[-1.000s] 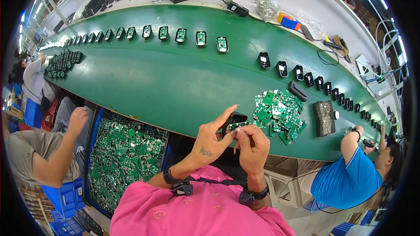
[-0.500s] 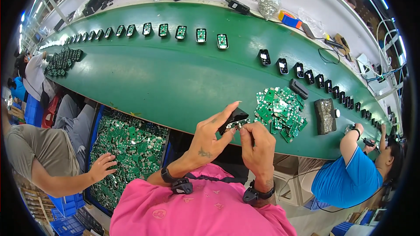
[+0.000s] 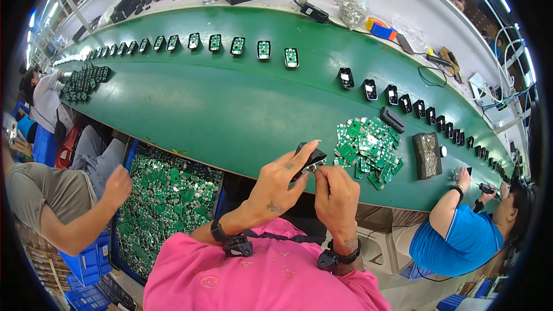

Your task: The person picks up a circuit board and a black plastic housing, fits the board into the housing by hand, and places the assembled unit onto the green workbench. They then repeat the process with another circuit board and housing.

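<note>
Close to the table's front edge, my left hand (image 3: pixel 276 183) grips a small black plastic casing (image 3: pixel 311 153), tilted, with thumb and fingers around it. Part of a circuit board shows at the casing's lower side. My right hand (image 3: pixel 339 189) is closed in a pinch right beside that side; whatever its fingertips hold is too small to make out. A loose heap of green circuit boards (image 3: pixel 368 151) lies just beyond my right hand. Farther off stand black casings with boards inside (image 3: pixel 291 57), in a row to the left, and casings without green boards (image 3: pixel 370 89) to the right.
A dark block (image 3: pixel 427 155) and a black oblong piece (image 3: pixel 393 120) lie by the heap. Below the table at left, a large bin (image 3: pixel 121 213) holds many boards. A person in a grey-brown top (image 3: pixel 55 190) sits left, another in blue (image 3: pixel 461 239) right.
The casing in my left hand has tilted, showing more of its outer side. My right fingertips have drawn slightly away from it. At left, the co-worker's hand has moved leftward and up over the bin.
</note>
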A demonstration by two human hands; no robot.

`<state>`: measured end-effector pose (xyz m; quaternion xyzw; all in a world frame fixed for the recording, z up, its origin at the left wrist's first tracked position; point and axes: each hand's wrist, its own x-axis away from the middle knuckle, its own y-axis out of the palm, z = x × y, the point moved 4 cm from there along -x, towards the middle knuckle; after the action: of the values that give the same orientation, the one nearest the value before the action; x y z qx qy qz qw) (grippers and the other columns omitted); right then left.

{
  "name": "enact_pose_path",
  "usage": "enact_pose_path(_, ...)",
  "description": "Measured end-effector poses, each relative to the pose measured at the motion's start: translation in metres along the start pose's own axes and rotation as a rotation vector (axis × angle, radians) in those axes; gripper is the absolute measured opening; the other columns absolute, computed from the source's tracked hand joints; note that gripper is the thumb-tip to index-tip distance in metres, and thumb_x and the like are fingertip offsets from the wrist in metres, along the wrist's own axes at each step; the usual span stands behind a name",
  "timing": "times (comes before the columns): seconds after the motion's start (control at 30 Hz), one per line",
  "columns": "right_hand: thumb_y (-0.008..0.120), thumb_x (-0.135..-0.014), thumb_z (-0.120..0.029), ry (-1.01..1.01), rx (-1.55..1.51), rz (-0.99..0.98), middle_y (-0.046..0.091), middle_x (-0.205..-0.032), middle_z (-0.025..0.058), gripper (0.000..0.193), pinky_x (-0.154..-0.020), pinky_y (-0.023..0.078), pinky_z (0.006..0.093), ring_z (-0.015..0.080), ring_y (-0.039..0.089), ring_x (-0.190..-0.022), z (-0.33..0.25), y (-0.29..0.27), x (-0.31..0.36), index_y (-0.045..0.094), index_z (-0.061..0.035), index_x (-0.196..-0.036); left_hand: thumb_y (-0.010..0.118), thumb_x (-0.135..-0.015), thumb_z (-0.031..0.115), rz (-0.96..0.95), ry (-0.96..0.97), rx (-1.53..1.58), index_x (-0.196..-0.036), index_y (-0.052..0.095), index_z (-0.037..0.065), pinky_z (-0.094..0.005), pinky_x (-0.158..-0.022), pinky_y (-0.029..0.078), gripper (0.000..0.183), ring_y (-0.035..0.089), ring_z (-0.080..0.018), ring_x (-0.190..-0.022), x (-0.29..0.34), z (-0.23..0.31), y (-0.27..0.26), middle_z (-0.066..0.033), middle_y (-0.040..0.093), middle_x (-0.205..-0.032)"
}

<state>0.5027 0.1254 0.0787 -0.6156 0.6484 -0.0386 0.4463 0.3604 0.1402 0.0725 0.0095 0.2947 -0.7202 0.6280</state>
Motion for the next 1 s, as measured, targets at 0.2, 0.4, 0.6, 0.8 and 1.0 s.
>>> enact_pose_path(0.2,0.063,-0.088,-0.002,0.050,0.041,-0.031,0.059,-0.077,0.0142,0.006,-0.056,0.048,0.0422,0.0347,0.061,-0.067,0.018,0.015,0.011,0.060,-0.0018,-0.093,0.063,-0.085,-0.001,0.007,-0.042,0.028,-0.140,0.051,0.006,-0.0373,-0.082,0.053,0.057,0.067,-0.0370,-0.096,0.008,-0.021,0.016,-0.0213,0.067,-0.108)
enact_pose_path(0.4,0.065,-0.091,-0.006,0.252,0.008,0.144,0.061,-0.074,0.0101,0.008,-0.057,0.047,0.0332,0.0210,0.061,-0.063,0.026,0.009,0.006,0.062,0.0016,-0.091,0.063,-0.090,0.000,-0.009,-0.345,0.461,-0.143,0.046,0.006,-0.0268,-0.071,0.054,0.056,0.065,-0.0113,-0.087,0.010,-0.042,0.019,-0.0063,0.066,-0.107)
enact_pose_path(0.6,0.063,-0.097,-0.012,0.567,-0.573,0.000,0.060,-0.069,0.0001,0.015,-0.047,0.041,0.0230,0.0050,0.052,-0.053,0.054,0.018,0.025,0.062,0.0032,-0.092,0.065,-0.086,-0.005,-0.163,-0.426,0.696,-0.145,0.042,0.009,-0.0246,-0.062,0.053,0.065,0.064,-0.0102,-0.075,0.016,-0.047,0.022,-0.0072,0.064,-0.102)
enact_pose_path(0.8,0.065,-0.096,-0.011,0.441,-0.701,0.067,0.059,-0.069,0.0002,0.017,-0.047,0.040,0.0214,0.0048,0.052,-0.054,0.044,0.031,0.026,0.061,0.0027,-0.086,0.065,-0.085,-0.006,-0.124,-0.388,0.564,-0.141,0.045,0.006,-0.0250,-0.062,0.054,0.061,0.065,-0.0108,-0.073,0.012,-0.043,0.029,-0.0083,0.065,-0.102)
enact_pose_path(1.0,0.065,-0.096,-0.014,0.660,-0.757,0.068,0.060,-0.063,0.0022,0.028,-0.043,0.036,0.0211,0.0052,0.052,-0.048,0.052,0.012,0.027,0.060,0.0000,-0.072,0.063,-0.084,-0.004,-0.043,-0.321,0.658,-0.139,0.049,0.008,-0.0267,-0.059,0.056,0.058,0.067,-0.0123,-0.072,0.005,-0.047,0.033,-0.0114,0.065,-0.110)
